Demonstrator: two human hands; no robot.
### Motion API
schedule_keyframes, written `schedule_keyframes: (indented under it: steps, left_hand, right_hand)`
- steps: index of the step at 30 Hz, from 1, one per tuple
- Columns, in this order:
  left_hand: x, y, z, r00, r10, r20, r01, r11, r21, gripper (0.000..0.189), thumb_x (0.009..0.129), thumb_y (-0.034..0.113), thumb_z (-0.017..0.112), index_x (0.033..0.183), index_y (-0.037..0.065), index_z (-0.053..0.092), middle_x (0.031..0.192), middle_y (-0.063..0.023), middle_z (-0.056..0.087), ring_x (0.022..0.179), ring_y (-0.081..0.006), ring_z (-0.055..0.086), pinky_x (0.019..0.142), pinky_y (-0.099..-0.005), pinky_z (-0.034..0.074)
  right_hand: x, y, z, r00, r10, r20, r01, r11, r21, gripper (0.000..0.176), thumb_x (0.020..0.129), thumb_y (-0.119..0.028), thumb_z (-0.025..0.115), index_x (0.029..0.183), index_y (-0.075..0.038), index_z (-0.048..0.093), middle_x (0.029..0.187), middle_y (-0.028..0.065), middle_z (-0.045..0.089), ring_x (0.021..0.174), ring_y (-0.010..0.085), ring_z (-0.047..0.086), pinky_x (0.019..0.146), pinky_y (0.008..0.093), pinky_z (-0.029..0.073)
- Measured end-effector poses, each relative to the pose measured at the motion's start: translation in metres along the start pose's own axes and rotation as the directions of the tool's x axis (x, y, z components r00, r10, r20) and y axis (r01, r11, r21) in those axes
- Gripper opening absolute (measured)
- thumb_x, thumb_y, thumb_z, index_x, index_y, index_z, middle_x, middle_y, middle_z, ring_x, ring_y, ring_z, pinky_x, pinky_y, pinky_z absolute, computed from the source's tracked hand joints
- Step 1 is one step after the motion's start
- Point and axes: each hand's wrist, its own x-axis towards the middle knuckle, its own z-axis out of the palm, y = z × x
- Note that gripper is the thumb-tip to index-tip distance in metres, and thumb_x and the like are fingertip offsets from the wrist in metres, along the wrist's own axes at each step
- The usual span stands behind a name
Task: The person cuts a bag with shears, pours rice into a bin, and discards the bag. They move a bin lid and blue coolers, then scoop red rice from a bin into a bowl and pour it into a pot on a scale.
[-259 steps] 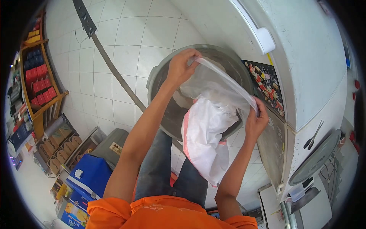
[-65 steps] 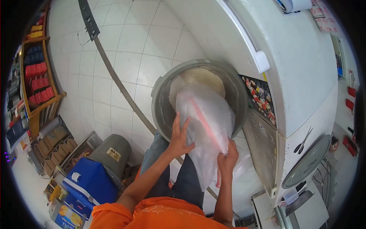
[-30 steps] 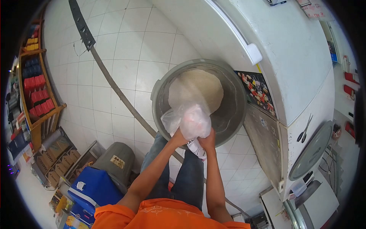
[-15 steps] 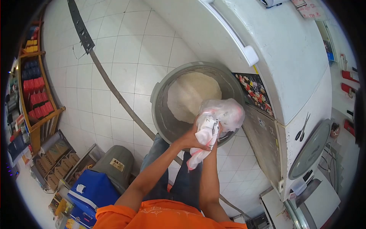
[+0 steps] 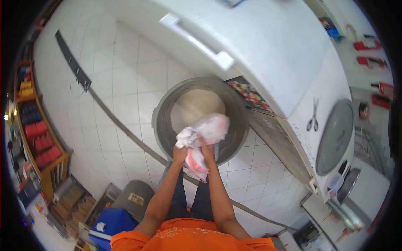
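Observation:
A crumpled white plastic bag (image 5: 212, 127) with red print is bunched up between my hands, over the near rim of a big round grey tub (image 5: 232, 144). My left hand (image 5: 180, 154) grips the bag from the left, its fingers partly behind the plastic. My right hand (image 5: 207, 149) closes on it from the right, just below the bulging top part. A loose end with red stripes hangs toward my legs. Inside the tub lies a heap of pale, fine-grained loose material (image 5: 199, 103), partly covered by the bag in this view.
A white chest-like appliance (image 5: 268, 46) with a handle stands beyond the tub on the right. A long strip (image 5: 121, 124) crosses the tiled floor on the left. Nearer me on the left are a grey bin (image 5: 136, 196) and a blue box (image 5: 113, 226). Scissors (image 5: 313, 119) hang beside a grey lid (image 5: 335, 137).
The view has turned and shifted, so the tub sits further left. My hands have bunched the bag differently, its red-striped end now showing below them. Both hands still hold it.

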Motion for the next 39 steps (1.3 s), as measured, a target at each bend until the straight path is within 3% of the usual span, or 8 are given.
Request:
schedule_keyframes:
  steps: [2, 7, 10, 14, 21, 27, 35, 39]
  left_hand:
    - [0.01, -0.028, -0.015, 0.998, 0.056, 0.029, -0.047, 0.969, -0.243, 0.044, 0.08, 0.006, 0.057, 0.124, 0.005, 0.057, 0.118, -0.0068, 0.062, 0.107, -0.0206, 0.058, 0.092, -0.0341, 0.047]
    - [0.006, -0.013, -0.071, 0.998, -0.063, -0.013, 0.062, 0.997, -0.048, 0.047, 0.086, 0.014, 0.058, 0.132, 0.009, 0.049, 0.125, -0.0094, 0.056, 0.108, -0.0241, 0.057, 0.09, -0.0369, 0.049]
    - [0.002, -0.012, -0.105, 0.99, 0.132, 0.049, -0.137, 0.981, 0.134, 0.047, 0.088, 0.02, 0.058, 0.132, 0.005, 0.048, 0.124, -0.0117, 0.056, 0.105, -0.0245, 0.059, 0.089, -0.0359, 0.049]
    - [-0.02, 0.022, -0.077, 0.977, 0.172, 0.127, -0.177, 0.984, 0.035, 0.039, 0.09, 0.021, 0.052, 0.126, 0.003, 0.052, 0.116, -0.0113, 0.06, 0.101, -0.0241, 0.061, 0.086, -0.0364, 0.05]
    - [-0.086, 0.066, -0.033, 0.986, 0.039, 0.164, 0.017, 0.944, -0.329, 0.033, 0.091, 0.018, 0.043, 0.117, 0.003, 0.056, 0.103, -0.0107, 0.064, 0.095, -0.025, 0.064, 0.084, -0.0397, 0.053]
    - [-0.104, 0.068, -0.031, 0.956, 0.209, 0.206, -0.145, 0.946, -0.289, 0.04, 0.094, 0.026, 0.047, 0.126, 0.002, 0.051, 0.116, -0.0124, 0.06, 0.103, -0.0281, 0.062, 0.089, -0.041, 0.052]
    - [-0.134, 0.083, -0.021, 0.975, 0.095, 0.199, -0.038, 0.961, -0.275, 0.041, 0.093, 0.027, 0.049, 0.126, 0.003, 0.051, 0.115, -0.0113, 0.06, 0.103, -0.029, 0.06, 0.09, -0.0423, 0.051]
    - [-0.132, 0.071, -0.022, 0.965, 0.146, 0.216, -0.078, 0.952, -0.297, 0.042, 0.089, 0.018, 0.057, 0.128, 0.002, 0.05, 0.116, -0.0122, 0.059, 0.101, -0.0286, 0.061, 0.087, -0.0437, 0.053]
  right_hand:
    - [-0.018, -0.032, -0.027, 0.965, -0.014, 0.262, 0.063, 0.982, -0.18, 0.056, 0.084, -0.033, 0.07, 0.126, 0.001, 0.054, 0.123, 0.0122, 0.058, 0.107, 0.0228, 0.058, 0.086, 0.0343, 0.048]
    - [-0.026, -0.095, -0.188, 0.946, -0.044, -0.322, 0.184, 0.89, 0.418, 0.048, 0.093, -0.036, 0.056, 0.131, -0.008, 0.047, 0.118, 0.0089, 0.055, 0.099, 0.0209, 0.06, 0.069, 0.0372, 0.053]
    - [-0.022, -0.167, -0.304, 0.5, 0.097, -0.861, 0.457, 0.815, 0.357, 0.055, 0.088, -0.054, 0.057, 0.12, -0.01, 0.049, 0.103, 0.0059, 0.051, 0.087, 0.0204, 0.053, 0.067, 0.0368, 0.047]
    - [0.011, -0.201, -0.449, 0.257, 0.231, -0.939, 0.445, 0.834, 0.327, 0.076, 0.075, -0.059, 0.071, 0.122, -0.005, 0.045, 0.109, 0.0093, 0.048, 0.092, 0.0271, 0.05, 0.072, 0.0403, 0.047]
    - [0.063, -0.178, -0.538, 0.349, 0.511, -0.786, 0.28, 0.743, 0.607, 0.084, 0.071, -0.037, 0.082, 0.131, -0.001, 0.036, 0.13, 0.02, 0.041, 0.114, 0.0361, 0.046, 0.091, 0.0486, 0.045]
    - [0.039, -0.201, -0.632, -0.107, -0.498, -0.861, -0.052, 0.867, -0.495, 0.072, 0.074, -0.024, 0.076, 0.132, -0.005, 0.038, 0.128, 0.0202, 0.045, 0.121, 0.0413, 0.042, 0.098, 0.0498, 0.038]
    - [0.021, -0.235, -0.824, 0.219, -0.579, -0.785, -0.611, 0.546, -0.573, 0.09, 0.071, -0.034, 0.071, 0.146, -0.017, 0.025, 0.149, 0.0163, 0.032, 0.138, 0.0383, 0.028, 0.107, 0.0618, 0.025]
    - [0.006, -0.221, -0.851, 0.52, -0.22, -0.825, -0.606, 0.587, -0.538, 0.101, 0.069, -0.049, 0.073, 0.15, -0.022, 0.018, 0.15, 0.0176, 0.029, 0.142, 0.0355, 0.021, 0.109, 0.0661, 0.015]
